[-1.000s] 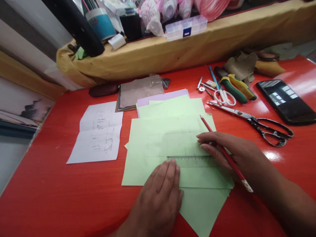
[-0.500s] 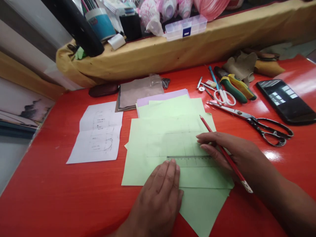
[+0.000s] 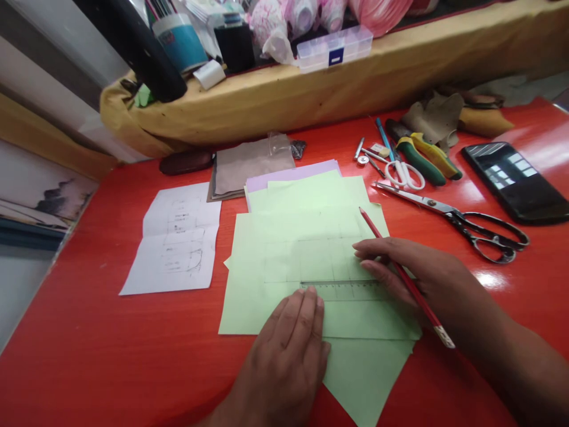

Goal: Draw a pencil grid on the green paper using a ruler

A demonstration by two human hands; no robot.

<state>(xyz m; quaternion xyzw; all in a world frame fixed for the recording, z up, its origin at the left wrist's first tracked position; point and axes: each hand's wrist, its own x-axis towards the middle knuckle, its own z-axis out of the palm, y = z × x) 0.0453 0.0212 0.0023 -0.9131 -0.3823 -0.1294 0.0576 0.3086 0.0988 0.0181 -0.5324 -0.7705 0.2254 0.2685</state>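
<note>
My left hand lies flat, fingers stretched out, with its fingertips at the left end of a clear ruler. Under the ruler is a light green sheet of paper marked with thin pencil lines forming a grid. My right hand holds a red pencil slantwise, its point up and away from the paper and its eraser end toward me. Thumb and forefinger of that hand hover or rest near the ruler's right part; I cannot tell whether they touch it. More green sheets stick out behind and below.
On the red table, a creased white sketch lies left. Large scissors, white-handled scissors, pliers and a black phone lie right. Brown leather pieces sit behind the papers, before a cloth-covered ledge.
</note>
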